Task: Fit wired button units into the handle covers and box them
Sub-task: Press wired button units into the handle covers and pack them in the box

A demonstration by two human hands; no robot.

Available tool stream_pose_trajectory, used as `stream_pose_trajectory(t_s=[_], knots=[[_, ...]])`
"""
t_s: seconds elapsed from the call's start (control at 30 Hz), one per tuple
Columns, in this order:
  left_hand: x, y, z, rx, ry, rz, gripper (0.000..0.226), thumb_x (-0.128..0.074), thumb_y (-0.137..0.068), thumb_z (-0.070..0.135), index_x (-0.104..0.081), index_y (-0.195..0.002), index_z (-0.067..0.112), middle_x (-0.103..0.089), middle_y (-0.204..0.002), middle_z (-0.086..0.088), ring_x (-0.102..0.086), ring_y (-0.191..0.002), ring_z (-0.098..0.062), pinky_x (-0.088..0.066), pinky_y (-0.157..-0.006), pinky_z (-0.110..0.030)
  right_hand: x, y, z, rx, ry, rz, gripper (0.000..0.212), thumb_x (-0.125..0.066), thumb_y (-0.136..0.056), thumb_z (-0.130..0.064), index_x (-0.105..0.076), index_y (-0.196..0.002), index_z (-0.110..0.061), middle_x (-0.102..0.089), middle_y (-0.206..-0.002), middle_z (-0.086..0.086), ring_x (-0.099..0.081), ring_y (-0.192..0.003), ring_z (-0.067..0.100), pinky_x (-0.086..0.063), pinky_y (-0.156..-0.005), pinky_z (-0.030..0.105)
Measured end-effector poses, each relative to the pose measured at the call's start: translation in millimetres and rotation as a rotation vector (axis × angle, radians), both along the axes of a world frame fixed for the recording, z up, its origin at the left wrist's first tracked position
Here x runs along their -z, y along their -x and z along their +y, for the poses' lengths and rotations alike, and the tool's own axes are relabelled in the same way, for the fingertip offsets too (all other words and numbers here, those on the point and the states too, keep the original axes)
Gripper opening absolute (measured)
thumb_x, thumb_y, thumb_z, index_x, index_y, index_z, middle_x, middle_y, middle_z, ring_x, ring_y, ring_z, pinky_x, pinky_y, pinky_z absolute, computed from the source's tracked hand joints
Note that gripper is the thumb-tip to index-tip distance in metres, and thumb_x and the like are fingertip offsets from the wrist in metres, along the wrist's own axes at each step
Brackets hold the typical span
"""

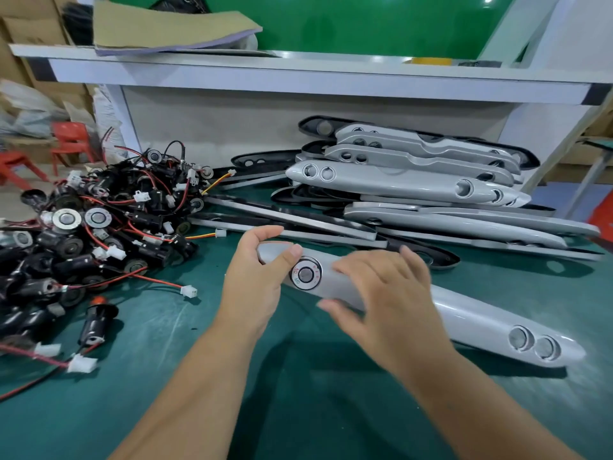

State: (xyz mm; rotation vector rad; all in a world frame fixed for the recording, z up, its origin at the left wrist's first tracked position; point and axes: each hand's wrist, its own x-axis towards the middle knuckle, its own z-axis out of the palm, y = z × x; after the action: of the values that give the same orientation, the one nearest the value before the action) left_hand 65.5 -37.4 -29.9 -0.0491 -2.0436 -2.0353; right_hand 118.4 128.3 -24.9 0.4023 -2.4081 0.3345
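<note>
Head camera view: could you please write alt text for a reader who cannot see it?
Two bare hands hold a silver handle cover on a green mat: the left hand grips its near end beside a fitted ON/OFF button, and the right hand rests across its middle. A pile of wired button units lies left; stacked covers lie behind.

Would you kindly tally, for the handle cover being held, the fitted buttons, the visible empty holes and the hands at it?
Fitted button unit: 1
Empty holes showing on the handle cover: 2
Hands at it, left hand and right hand: 2
Total: 5
</note>
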Motion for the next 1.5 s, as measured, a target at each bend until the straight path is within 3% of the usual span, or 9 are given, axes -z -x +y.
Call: stream_pose_trajectory(t_s=[0.23, 0.37, 0.6, 0.67, 0.8, 0.93, 1.1, 1.33, 1.5], knots=[[-2, -3, -4, 0.056, -0.019, -0.029, 0.026, -0.066, -0.07, 0.038, -0.06, -0.095, 0.04, -0.071, -0.098, -0.011, -0.064, -0.086, -0.025, -0.051, -0.088, -0.047, -7, 14, -38, 0.005, 0.036, 0.082, 0.031, -0.078, -0.071, -0.044, -0.068, -0.089, -0.021, -0.064, -0.089, -0.008, -0.06, -0.092, 0.019, -0.032, -0.102, 0.049], [0, -2, -6, 0.206, -0.147, -0.069, 0.025, -0.065, -0.078, 0.019, -0.063, -0.099, 0.033, -0.067, -0.089, -0.01, -0.063, -0.076, -0.018, -0.048, -0.077, -0.04, -9, 20, -23, -0.112, -0.054, 0.116, 0.027, -0.074, -0.074, -0.033, -0.071, -0.098, -0.02, -0.066, -0.092, -0.006, -0.061, -0.095, 0.021, -0.033, -0.101, 0.041], [-1, 0, -10, 0.322, -0.117, -0.089, 0.044, -0.072, -0.066, 0.021, -0.063, -0.107, 0.034, -0.064, -0.095, -0.017, -0.063, -0.086, -0.028, -0.047, -0.087, -0.047, -23, 29, -4, -0.345, -0.128, 0.03, 0.043, -0.078, -0.07, -0.014, -0.067, -0.111, -0.014, -0.069, -0.104, -0.004, -0.063, -0.1, 0.022, -0.044, -0.091, 0.038], [-2, -3, -9, 0.277, -0.013, -0.087, 0.051, -0.078, -0.059, 0.036, -0.061, -0.106, 0.047, -0.06, -0.106, -0.028, -0.059, -0.099, -0.04, -0.042, -0.102, -0.057, -25, 30, -1, -0.349, -0.064, -0.044, 0.048, -0.078, -0.072, -0.019, -0.064, -0.117, -0.016, -0.067, -0.109, -0.004, -0.06, -0.106, 0.019, -0.04, -0.095, 0.035], [-1, -4, -5, 0.217, 0.031, -0.046, 0.056, -0.078, -0.056, 0.045, -0.058, -0.107, 0.056, -0.063, -0.112, -0.019, -0.059, -0.108, -0.038, -0.042, -0.103, -0.056, -27, 35, 11, -0.236, 0.081, -0.348, 0.065, -0.074, -0.073, -0.049, -0.051, -0.131, -0.028, -0.053, -0.128, -0.011, -0.042, -0.121, 0.01, -0.03, -0.103, 0.027], [-1, -4, -4, 0.207, 0.043, -0.03, 0.055, -0.076, -0.056, 0.044, -0.058, -0.107, 0.056, -0.062, -0.112, -0.022, -0.058, -0.108, -0.038, -0.041, -0.104, -0.054, -28, 45, 22, -0.048, 0.058, -0.682, 0.039, -0.051, -0.074, -0.074, -0.049, -0.093, -0.04, -0.052, -0.085, -0.018, -0.05, -0.084, 0.007, -0.037, -0.069, 0.022], [4, -1, -5, 0.186, 0.223, -0.039, 0.047, -0.071, -0.063, 0.044, -0.05, -0.098, 0.068, -0.062, -0.084, 0.002, -0.061, -0.078, -0.006, -0.048, -0.08, -0.028, -27, 51, 15, 0.027, 0.004, -0.7, 0.071, -0.051, -0.059, -0.082, -0.053, -0.1, -0.025, -0.053, -0.084, -0.013, -0.051, -0.082, 0.011, -0.041, -0.07, 0.029], [4, -1, -4, 0.186, 0.197, -0.088, 0.043, -0.071, -0.064, 0.036, -0.055, -0.099, 0.058, -0.062, -0.092, -0.01, -0.063, -0.098, -0.034, -0.048, -0.098, -0.048, -19, 49, 16, -0.006, -0.048, -0.576, 0.057, -0.054, -0.073, -0.073, -0.054, -0.091, -0.018, -0.05, -0.074, -0.007, -0.047, -0.073, 0.012, -0.034, -0.059, 0.027], [9, -1, -5, 0.22, 0.275, -0.1, 0.041, -0.074, -0.08, 0.025, -0.055, -0.104, 0.053, -0.059, -0.082, -0.004, -0.06, -0.086, -0.022, -0.049, -0.093, -0.039, -19, 51, 20, -0.016, -0.012, -0.612, 0.045, -0.052, -0.076, -0.071, -0.052, -0.088, -0.028, -0.048, -0.069, -0.009, -0.043, -0.066, 0.005, -0.03, -0.055, 0.027]])
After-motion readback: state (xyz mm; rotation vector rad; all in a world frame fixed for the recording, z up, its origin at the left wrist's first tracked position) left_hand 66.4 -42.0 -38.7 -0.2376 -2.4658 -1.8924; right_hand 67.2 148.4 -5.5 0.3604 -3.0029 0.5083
